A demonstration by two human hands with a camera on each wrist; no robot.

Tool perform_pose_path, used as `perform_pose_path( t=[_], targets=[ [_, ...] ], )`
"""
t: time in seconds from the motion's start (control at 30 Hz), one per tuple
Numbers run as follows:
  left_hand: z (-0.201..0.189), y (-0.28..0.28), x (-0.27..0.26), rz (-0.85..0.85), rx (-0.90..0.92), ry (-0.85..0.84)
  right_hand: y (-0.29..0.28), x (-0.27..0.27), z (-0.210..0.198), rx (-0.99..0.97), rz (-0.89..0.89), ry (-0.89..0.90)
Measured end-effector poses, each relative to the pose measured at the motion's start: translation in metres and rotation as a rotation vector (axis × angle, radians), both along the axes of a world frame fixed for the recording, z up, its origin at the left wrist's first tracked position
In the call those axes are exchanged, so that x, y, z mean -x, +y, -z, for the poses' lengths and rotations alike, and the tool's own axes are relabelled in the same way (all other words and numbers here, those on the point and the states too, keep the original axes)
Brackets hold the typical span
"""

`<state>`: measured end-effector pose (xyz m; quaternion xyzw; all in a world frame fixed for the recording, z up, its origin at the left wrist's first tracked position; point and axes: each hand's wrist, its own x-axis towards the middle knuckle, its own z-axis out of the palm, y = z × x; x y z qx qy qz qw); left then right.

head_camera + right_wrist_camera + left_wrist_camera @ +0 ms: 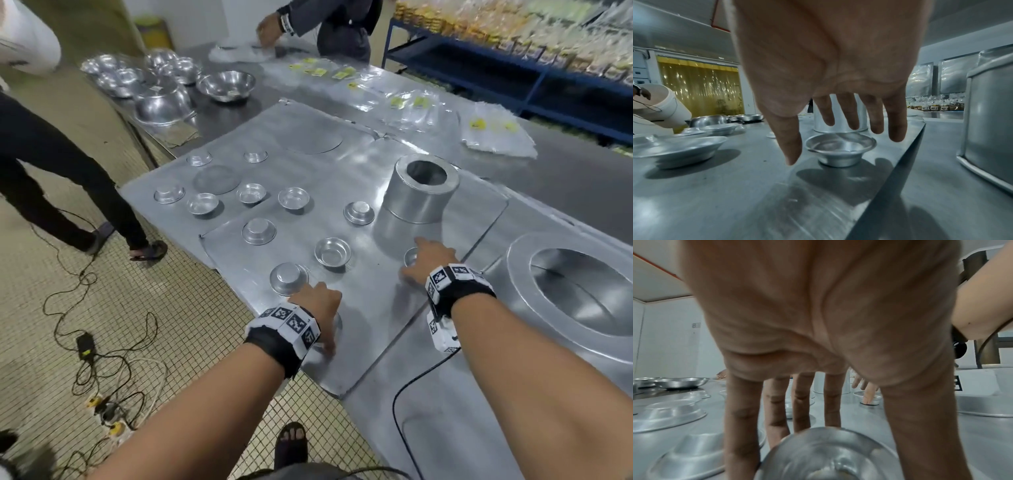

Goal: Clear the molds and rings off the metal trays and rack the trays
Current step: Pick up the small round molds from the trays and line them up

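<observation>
Both hands work over the near metal tray (370, 342) on the table (479, 411). Head view: left hand (320, 305) covers a small mold; right hand (431, 262) hovers. Left wrist view: fingers (742, 426) curl round that mold (828, 456). Right wrist view: fingers (846, 112) spread, apart, above an upright mold (840, 149), not touching.

Small beige tiles cover the floor (178, 329), black cables (102, 363) tangled across it at left. Far right, blue shelving (513, 68) holds packed goods; a yellow strip curtain (701, 87) hangs beyond.
</observation>
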<state>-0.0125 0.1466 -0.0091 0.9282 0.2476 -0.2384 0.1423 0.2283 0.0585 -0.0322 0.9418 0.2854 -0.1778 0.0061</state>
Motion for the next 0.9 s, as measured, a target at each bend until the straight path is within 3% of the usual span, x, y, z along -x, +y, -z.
perform_pose_path(
  t=[0.4, 0.67, 0.9],
  targets=[
    [-0.007, -0.013, -0.029, 0.035, -0.043, -0.018, -0.028, 0.012, -0.008, -0.123, 0.022, 0.045],
    [-0.011, -0.057, -0.079, 0.18, -0.01, -0.085, -0.1, 0.03, -0.032, -0.16, 0.053, 0.135],
    [-0.016, -0.124, -0.131, 0.364, 0.034, -0.088, -0.192, 0.035, -0.048, -0.185, 0.183, 0.111]
  ],
)
